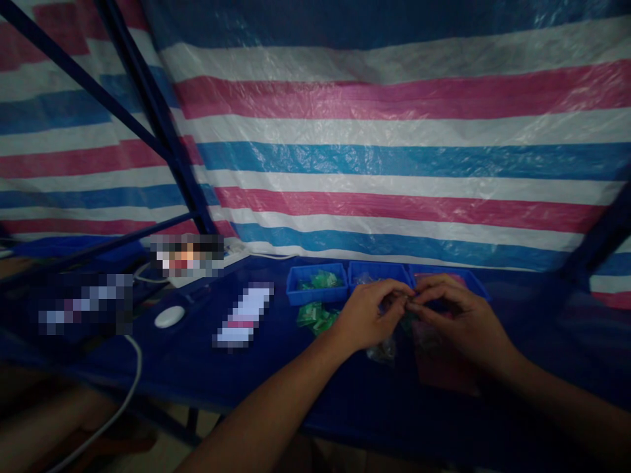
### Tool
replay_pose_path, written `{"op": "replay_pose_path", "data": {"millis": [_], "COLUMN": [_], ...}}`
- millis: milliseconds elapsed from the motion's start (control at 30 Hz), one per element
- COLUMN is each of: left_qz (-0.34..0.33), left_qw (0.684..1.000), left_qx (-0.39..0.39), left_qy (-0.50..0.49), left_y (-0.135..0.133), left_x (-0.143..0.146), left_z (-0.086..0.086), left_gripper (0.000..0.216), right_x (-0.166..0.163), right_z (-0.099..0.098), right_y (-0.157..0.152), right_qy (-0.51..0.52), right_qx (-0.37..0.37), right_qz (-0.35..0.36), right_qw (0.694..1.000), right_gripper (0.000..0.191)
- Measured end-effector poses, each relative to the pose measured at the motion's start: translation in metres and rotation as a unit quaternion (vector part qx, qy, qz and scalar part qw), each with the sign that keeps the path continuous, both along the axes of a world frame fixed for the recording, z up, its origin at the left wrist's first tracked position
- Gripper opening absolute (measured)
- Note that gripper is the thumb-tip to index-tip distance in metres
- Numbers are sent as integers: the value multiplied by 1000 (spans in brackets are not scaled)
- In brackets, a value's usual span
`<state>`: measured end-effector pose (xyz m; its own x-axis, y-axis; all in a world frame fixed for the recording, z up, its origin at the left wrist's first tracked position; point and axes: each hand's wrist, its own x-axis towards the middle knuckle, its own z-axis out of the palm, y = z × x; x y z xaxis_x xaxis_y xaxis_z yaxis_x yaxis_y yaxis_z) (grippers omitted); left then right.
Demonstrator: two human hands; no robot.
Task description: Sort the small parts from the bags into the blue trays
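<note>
Close together above the blue table (283, 368), my left hand (371, 310) and my right hand (456, 312) meet at their fingertips. Both are pinched on something small between them, too dark and tiny to name. Just beyond them stand a blue bin with green packets (315, 289), a middle blue bin (377, 268) with clear packets, and a right blue bin (473, 279) with pink material, partly hidden by my right hand. Loose green packets (315, 318) lie left of my left hand. A clear plastic packet (382, 351) lies beneath my hands, beside a flat pink sheet or bag (444, 368).
On the left lie a blurred-out phone-like slab (245, 315), a white oval object (169, 316) and a white cable (135, 374). A pixelated item sits on a white box (197, 272). Blue metal posts (148, 112) and a striped plastic sheet (394, 157) bound the table. Another person's limb (54, 414) shows at lower left.
</note>
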<state>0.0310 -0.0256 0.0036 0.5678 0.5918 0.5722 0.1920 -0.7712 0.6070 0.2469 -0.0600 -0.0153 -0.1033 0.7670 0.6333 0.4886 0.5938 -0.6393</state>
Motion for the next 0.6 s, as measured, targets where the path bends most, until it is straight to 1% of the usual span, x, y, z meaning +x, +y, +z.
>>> {"op": "replay_pose_path", "data": {"millis": [167,333,400,533,600], "left_qz": [0,43,42,38,41], "left_qw": [999,998,997,996,996], "left_qx": [-5,-31,-45,-62,-58], "left_qy": [-39,-43,-49,-58,-49], "left_y": [1,5,7,7,6], "left_x": [-3,-1,1,3,3], "left_z": [2,-2,-5,-7,-6], "left_gripper": [25,19,20,31,28], "right_x": [-3,-3,-3,-2,-1], "right_z": [0,-3,-3,-4,-6], "right_y": [1,0,0,2,3], "right_qy": [-1,-17,-18,-5,27], "right_qx": [-29,-42,-39,-39,-51], "right_qz": [37,48,47,50,46], "right_qw": [999,998,998,998,997], "right_gripper": [15,24,23,17,17]}}
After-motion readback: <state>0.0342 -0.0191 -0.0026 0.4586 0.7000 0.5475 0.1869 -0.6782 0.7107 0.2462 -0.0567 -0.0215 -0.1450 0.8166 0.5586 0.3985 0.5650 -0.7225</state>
